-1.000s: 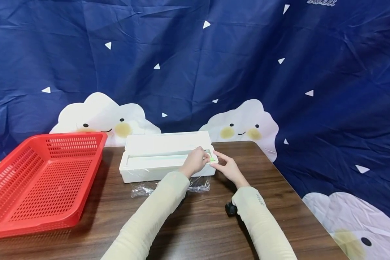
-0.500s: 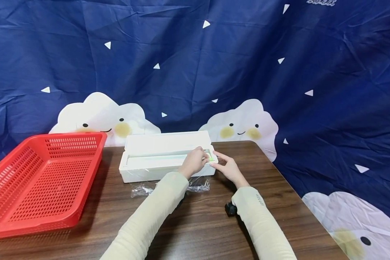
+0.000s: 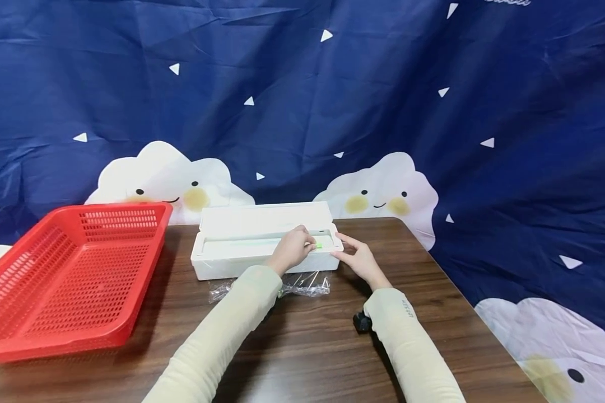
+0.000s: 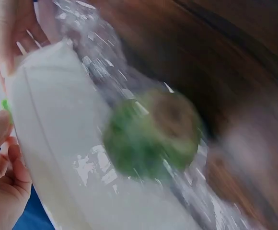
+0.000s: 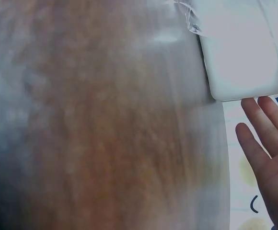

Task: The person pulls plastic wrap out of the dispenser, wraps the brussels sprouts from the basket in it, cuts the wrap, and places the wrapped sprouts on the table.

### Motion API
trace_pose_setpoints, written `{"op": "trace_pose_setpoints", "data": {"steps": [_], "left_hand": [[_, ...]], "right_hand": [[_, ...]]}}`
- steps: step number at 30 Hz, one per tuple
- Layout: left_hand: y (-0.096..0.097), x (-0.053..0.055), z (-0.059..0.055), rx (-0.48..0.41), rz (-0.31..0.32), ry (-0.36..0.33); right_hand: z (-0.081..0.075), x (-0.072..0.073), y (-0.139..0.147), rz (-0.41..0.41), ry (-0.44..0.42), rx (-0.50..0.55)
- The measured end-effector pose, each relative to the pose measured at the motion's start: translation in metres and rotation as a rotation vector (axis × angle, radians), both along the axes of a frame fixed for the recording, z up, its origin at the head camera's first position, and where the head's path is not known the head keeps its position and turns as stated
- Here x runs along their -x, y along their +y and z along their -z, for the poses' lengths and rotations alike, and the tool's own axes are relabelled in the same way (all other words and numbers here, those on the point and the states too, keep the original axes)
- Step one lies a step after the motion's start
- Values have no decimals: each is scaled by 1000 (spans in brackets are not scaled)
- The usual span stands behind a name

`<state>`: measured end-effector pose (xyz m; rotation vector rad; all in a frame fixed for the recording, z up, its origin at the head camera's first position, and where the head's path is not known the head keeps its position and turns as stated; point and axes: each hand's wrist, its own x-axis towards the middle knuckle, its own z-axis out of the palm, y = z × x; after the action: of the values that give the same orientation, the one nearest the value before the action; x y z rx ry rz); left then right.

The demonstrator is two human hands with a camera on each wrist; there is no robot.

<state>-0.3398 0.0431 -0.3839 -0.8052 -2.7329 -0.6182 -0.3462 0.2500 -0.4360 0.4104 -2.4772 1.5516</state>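
Observation:
A white lidded cling film dispenser box [image 3: 262,263] lies on the table with its lid raised. My left hand [image 3: 291,249] pinches a small bright green slider [image 3: 319,245] near the right part of its top edge. My right hand [image 3: 360,260] rests fairly straight fingers and the thumb against the box's right end. Clear cling film [image 3: 310,284] hangs from the front onto the table. In the left wrist view a blurred, round green vegetable with a brown patch [image 4: 153,134] appears by the film; its exact kind cannot be told. My left forearm hides most of it in the head view.
A red perforated plastic basket [image 3: 88,280] stands on the left of the brown wooden table [image 3: 322,358]. Behind the table hangs a dark blue cloth [image 3: 282,84] with clouds and white triangles. The table's right edge [image 3: 464,299] slants toward the front.
My left hand has slid the green slider a little to the left along the box. The right hand keeps its place at the box's end. The head view has shifted slightly.

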Motion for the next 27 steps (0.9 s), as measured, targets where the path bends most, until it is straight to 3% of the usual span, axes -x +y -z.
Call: {"op": "trace_pose_setpoints", "data": {"steps": [7,14,18,27], "left_hand": [[-22,-3,1,-27,25,-9],[-46,-6,3,-64,-8,-8],[-58,-6,6,-71,-24,24],[-84,-12,11,-105,-56,55]], "right_hand": [[-20,-16,-4,-3,-40,27],[-5,-2,-1,27,-25,2],[-4,-1,0,29,-12,-18],[-26,-23,-13,5,-12,-12]]}}
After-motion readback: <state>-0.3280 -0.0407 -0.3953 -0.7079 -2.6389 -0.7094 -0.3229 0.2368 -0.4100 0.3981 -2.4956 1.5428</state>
